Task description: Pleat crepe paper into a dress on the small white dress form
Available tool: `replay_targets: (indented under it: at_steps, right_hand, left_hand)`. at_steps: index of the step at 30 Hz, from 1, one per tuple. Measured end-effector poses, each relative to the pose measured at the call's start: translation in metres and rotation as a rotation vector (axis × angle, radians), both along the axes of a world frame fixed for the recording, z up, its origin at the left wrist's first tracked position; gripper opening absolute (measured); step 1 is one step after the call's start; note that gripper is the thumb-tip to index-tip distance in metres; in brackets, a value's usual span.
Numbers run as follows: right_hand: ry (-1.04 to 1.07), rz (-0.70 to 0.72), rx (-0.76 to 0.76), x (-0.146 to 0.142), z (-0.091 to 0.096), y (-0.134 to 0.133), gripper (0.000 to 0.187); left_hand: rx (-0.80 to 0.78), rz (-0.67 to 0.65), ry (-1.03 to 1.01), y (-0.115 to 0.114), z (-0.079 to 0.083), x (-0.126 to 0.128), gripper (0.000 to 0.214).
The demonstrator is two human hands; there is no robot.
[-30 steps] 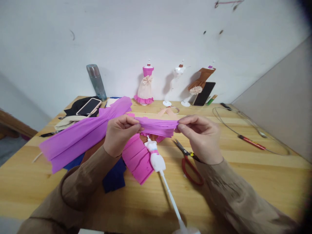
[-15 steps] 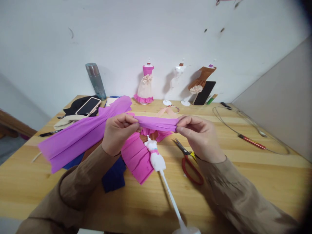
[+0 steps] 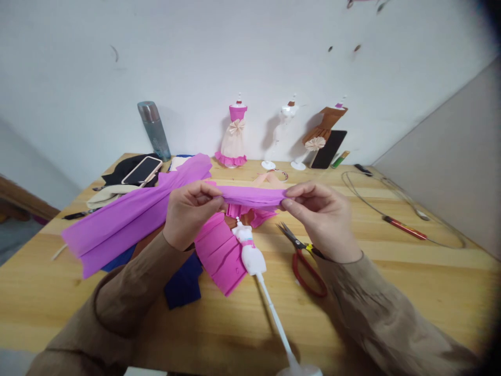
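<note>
L hand [image 3: 192,211] and R hand [image 3: 324,219] each pinch one end of a folded purple strip [image 3: 254,196] btwn thumb and fingers; strip is held approx. horiz. above the desk [image 3: 391,308], ctr. of view. Below strip: pleated pink piece [image 3: 221,253], R edge adj. to a white mini dress form [image 3: 253,259], torso toward strip, base at near edge of view. Red-handled scissors [image 3: 299,245] lie on desk nr. R wrist, tips pointing away and L. Larger purple sheet [image 3: 129,222] lies beside L forearm; smartphone [image 3: 142,171] behind it. Rear, L to R: flask [image 3: 154,130], form in pink-and-cream dress [image 3: 237,138], bare form [image 3: 282,128], form in brown dress [image 3: 329,120] w/ cream rosette [image 3: 315,144].
</note>
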State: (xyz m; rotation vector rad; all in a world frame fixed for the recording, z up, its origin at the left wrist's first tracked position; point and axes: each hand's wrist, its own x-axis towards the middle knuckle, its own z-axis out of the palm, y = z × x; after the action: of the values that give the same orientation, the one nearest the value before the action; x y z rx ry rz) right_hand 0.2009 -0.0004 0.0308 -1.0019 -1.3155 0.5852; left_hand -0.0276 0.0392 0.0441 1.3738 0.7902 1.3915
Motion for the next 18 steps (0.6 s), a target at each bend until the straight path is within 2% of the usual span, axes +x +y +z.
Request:
replay_targets:
  at_steps: [4,9,12,15,18]
  right_hand:
    - [-0.181,-0.01,0.104,0.002,-0.001,0.0,0.009]
    - [-0.394,-0.077,0.19,0.003,-0.003,0.0,0.016]
    - [-0.439,-0.115,0.193,0.004,-0.006,0.001,0.013]
    - [-0.376,-0.122,0.116,0.004,-0.011,0.003,0.006]
    - [-0.221,-0.058,0.0,0.002,-0.012,0.004,0.003]
  left_hand:
    - [0.091,0.004,0.022,0.003,-0.006,-0.001,0.013]
    - [0.456,0.171,0.276,0.009,-0.012,-0.005,0.015]
    - [0.601,0.243,0.434,0.01,-0.013,-0.006,0.015]
    - [0.645,0.276,0.501,0.009,-0.015,-0.005,0.013]
    - [0.536,0.285,0.47,0.006,-0.019,-0.002,0.011]
